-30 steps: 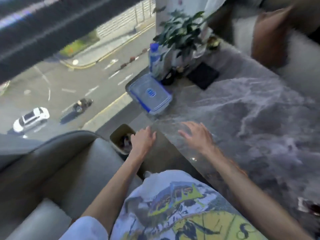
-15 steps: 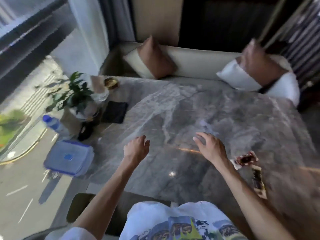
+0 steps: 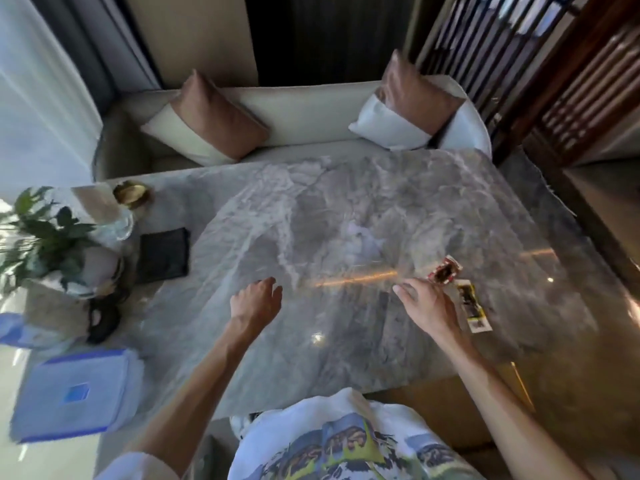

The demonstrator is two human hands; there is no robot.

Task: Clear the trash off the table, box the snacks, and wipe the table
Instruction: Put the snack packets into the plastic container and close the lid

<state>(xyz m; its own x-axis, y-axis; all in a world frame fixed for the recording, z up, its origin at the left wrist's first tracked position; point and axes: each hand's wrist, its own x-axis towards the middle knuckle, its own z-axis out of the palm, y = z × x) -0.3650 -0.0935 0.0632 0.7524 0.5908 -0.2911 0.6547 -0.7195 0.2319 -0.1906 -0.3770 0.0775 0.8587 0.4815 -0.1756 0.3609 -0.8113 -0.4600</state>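
Both hands have moved further over the table (image 3: 398, 188) since half a second ago, and the right hand (image 3: 427, 308) is now closer to the snack packets.

From the head camera, the grey marble table fills the middle of the view. The right hand is over the table's right side with its fingers stretched out and loose, holding nothing. Its fingertips (image 3: 398, 289) are just beside a small red packet (image 3: 446, 273). I cannot tell if they touch it yet. A yellow packet (image 3: 471, 308) lies flat on the table, right next to the back of that hand.

The left hand (image 3: 256, 301) hovers over the middle of the table. Its fingers are softly bent and it holds nothing.

On the table's left end are a green plant (image 3: 45, 233), a black flat pad (image 3: 162, 256) and a little gold dish (image 3: 132, 195). The box with the blue lid (image 3: 76, 393) sits at the table's near left corner, with its lid on. It is well apart from the packets.

I think this is the step of picking up the snacks. Next, the right hand should pinch the red packet at its edge and lift it, then grab the yellow one. After that they have to go all the way across the table to the box, and the lid has to come off first. The left hand is free to do that. The wiping is not yet started.
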